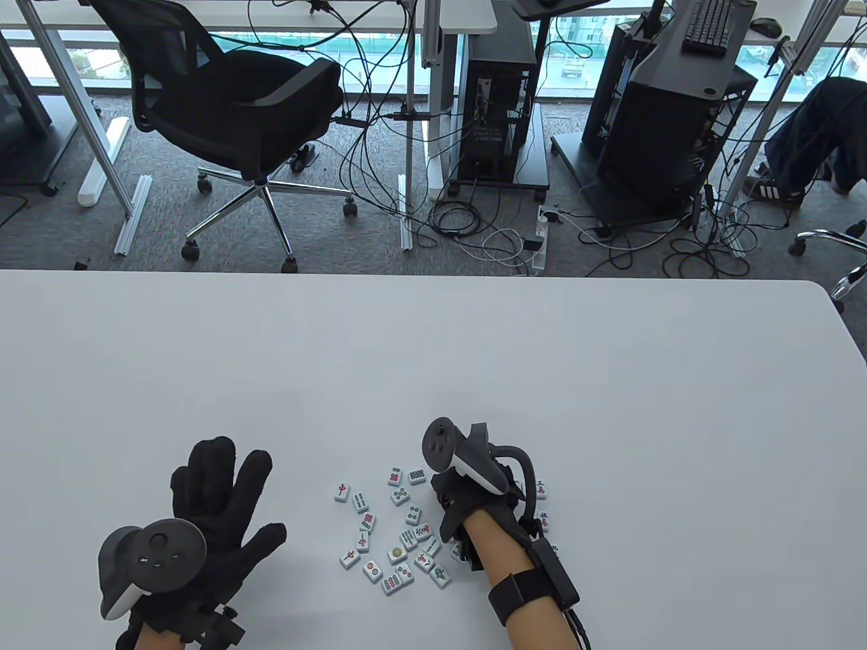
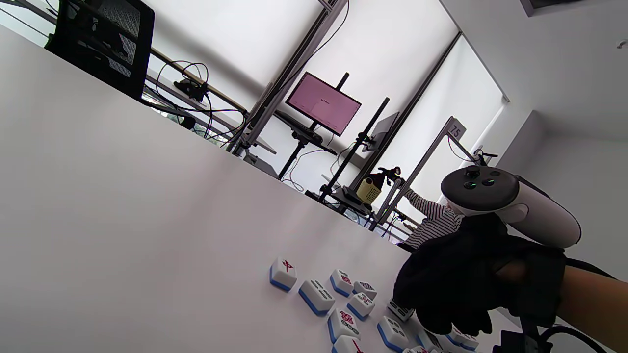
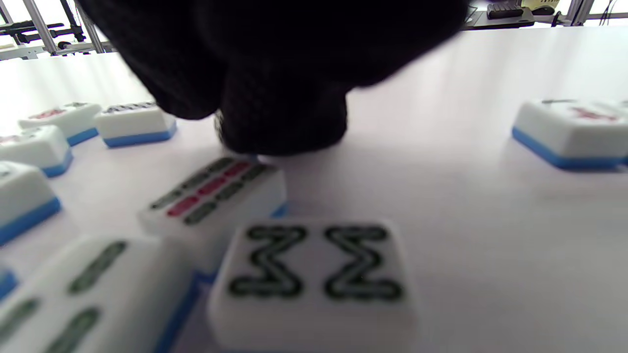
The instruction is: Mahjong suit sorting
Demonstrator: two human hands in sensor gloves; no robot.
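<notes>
**Lighting / image quality**

Bright, even daylight from far windows. Table [image 1: 433, 352] shadows soft and faint. Table view sharp, with edges bowed by wide-angle distortion. Left wrist view tilted, blinds blown out white. Right wrist view soft: near tiles [image 3: 314, 274] blurred, glove [image 3: 274, 73] a black mass without detail, far background overexposed.

The white counter [image 1: 433, 352] carries a loose scatter of face-up tiles [image 1: 396, 535] near its front edge, white on top with blue bases. Most lie close together, some touching, while a few sit apart at the right side of the group [image 1: 542, 489]. The left hand [image 1: 210, 514] rests flat on the counter, fingers spread, beside the tiles.
</notes>
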